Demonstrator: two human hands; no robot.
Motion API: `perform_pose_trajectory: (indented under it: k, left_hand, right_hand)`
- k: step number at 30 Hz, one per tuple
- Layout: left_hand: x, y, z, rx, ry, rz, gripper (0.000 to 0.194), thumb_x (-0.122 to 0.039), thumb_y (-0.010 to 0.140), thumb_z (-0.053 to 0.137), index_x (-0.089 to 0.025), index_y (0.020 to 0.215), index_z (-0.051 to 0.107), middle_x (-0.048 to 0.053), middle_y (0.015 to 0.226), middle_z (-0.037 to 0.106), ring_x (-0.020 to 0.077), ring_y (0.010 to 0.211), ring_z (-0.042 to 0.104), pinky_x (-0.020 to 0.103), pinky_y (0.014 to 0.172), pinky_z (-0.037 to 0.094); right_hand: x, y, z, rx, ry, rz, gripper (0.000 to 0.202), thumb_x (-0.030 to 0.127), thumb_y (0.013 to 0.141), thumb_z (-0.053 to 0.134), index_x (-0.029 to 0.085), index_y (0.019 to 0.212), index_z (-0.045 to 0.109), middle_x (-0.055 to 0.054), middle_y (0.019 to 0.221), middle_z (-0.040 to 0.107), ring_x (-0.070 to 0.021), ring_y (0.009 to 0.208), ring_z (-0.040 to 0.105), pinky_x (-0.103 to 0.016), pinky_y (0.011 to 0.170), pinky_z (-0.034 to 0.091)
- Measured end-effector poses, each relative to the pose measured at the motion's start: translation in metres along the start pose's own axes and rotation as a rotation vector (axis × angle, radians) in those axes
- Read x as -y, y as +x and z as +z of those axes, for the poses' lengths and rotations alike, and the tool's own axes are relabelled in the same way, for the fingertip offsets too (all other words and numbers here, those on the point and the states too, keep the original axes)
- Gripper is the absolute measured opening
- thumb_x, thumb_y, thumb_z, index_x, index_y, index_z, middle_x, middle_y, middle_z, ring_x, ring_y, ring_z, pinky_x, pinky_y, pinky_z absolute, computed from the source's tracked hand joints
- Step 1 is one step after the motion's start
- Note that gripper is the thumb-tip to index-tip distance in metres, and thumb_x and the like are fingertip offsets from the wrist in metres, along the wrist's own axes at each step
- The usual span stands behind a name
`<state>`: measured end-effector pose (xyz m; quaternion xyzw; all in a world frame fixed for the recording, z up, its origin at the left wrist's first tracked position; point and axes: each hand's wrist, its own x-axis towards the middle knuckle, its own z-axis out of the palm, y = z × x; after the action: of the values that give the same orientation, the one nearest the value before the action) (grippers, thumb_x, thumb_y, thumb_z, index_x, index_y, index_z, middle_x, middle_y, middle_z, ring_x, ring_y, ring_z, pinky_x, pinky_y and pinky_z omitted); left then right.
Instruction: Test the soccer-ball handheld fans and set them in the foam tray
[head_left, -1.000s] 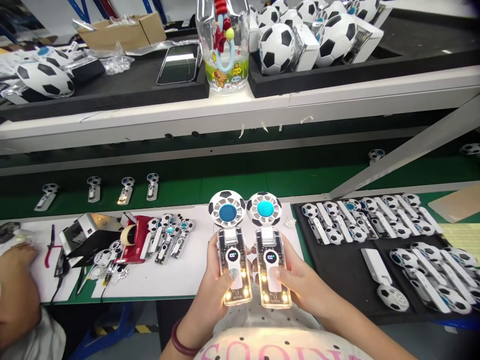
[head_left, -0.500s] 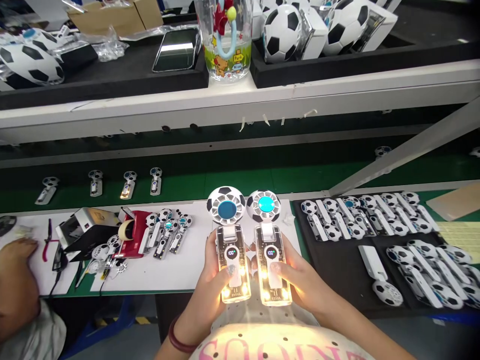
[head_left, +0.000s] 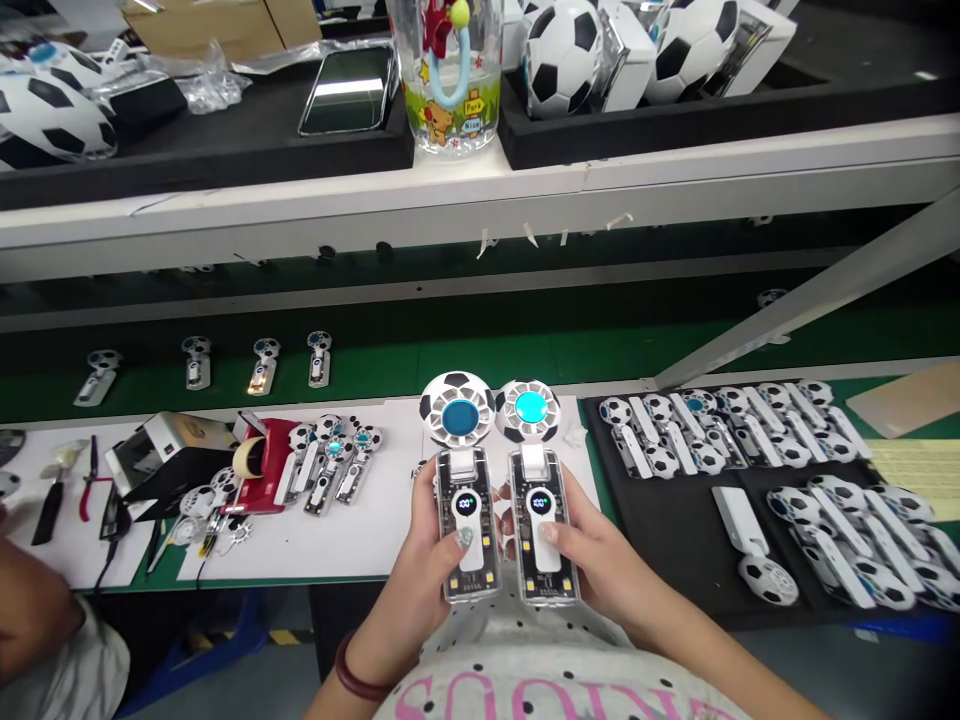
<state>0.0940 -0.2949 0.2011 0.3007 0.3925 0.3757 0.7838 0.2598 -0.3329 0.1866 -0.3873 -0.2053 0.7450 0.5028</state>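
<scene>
My left hand (head_left: 429,560) is closed round a football-patterned handheld device (head_left: 471,560), its thumb on the white front panel. My right hand (head_left: 596,545) grips a second such device (head_left: 541,570) the same way. Both devices stand side by side with their round black-and-white heads upward, almost touching. Each has a transparent body and a small display reading 100. The left head has a dark blue centre, the right one a bright cyan centre. The lamps in both bodies look unlit. Fingers behind the devices are mostly hidden.
At right a black tray (head_left: 660,540) holds several similar devices. On the left bench are a red tape dispenser (head_left: 270,470), a black-and-white box (head_left: 169,460), pliers (head_left: 91,480) and more devices. Another person's arm (head_left: 34,600) is at far left. A clear cup (head_left: 450,90) stands on the shelf.
The warm lights in both device bodies have gone out. Both hands keep their hold with little movement. At far left, the other person's hand has drawn back leftward, mostly out of view.
</scene>
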Motion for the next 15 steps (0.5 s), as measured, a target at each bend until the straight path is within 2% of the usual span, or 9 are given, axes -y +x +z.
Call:
perform_pose_trajectory:
  k: [4, 8, 15]
  left_hand:
    - [0.001, -0.0016, 0.0, 0.044, -0.068, -0.029, 0.072, -0.029, 0.075, 0.059, -0.032, 0.133, 0.016, 0.007, 0.11, 0.054, 0.0272, 0.105, 0.05, 0.04, 0.089, 0.042]
    - [0.0008, -0.0025, -0.0003, 0.073, -0.085, -0.048, 0.072, -0.026, 0.074, 0.06, -0.031, 0.132, 0.018, 0.007, 0.11, 0.054, 0.0271, 0.103, 0.051, 0.04, 0.088, 0.042]
    - [0.0009, -0.0037, -0.0008, 0.072, -0.064, -0.045, 0.068, -0.026, 0.073, 0.06, -0.032, 0.13, 0.023, 0.007, 0.114, 0.051, 0.0261, 0.103, 0.051, 0.038, 0.088, 0.042]
  right_hand:
    - [0.0013, -0.0015, 0.0018, 0.028, 0.016, -0.022, 0.056, 0.028, 0.077, 0.059, 0.034, 0.126, 0.033, -0.002, 0.123, 0.05, -0.022, 0.109, 0.051, -0.037, 0.088, 0.043]
    - [0.0041, -0.0024, 0.0032, 0.077, 0.056, -0.01, 0.061, 0.027, 0.074, 0.062, 0.032, 0.127, 0.031, -0.003, 0.115, 0.054, -0.022, 0.099, 0.055, -0.037, 0.083, 0.046]
    - [0.0082, -0.0036, 0.0053, 0.176, 0.087, -0.026, 0.058, 0.02, 0.078, 0.058, 0.031, 0.126, 0.029, -0.003, 0.108, 0.053, -0.0186, 0.092, 0.056, -0.039, 0.084, 0.044]
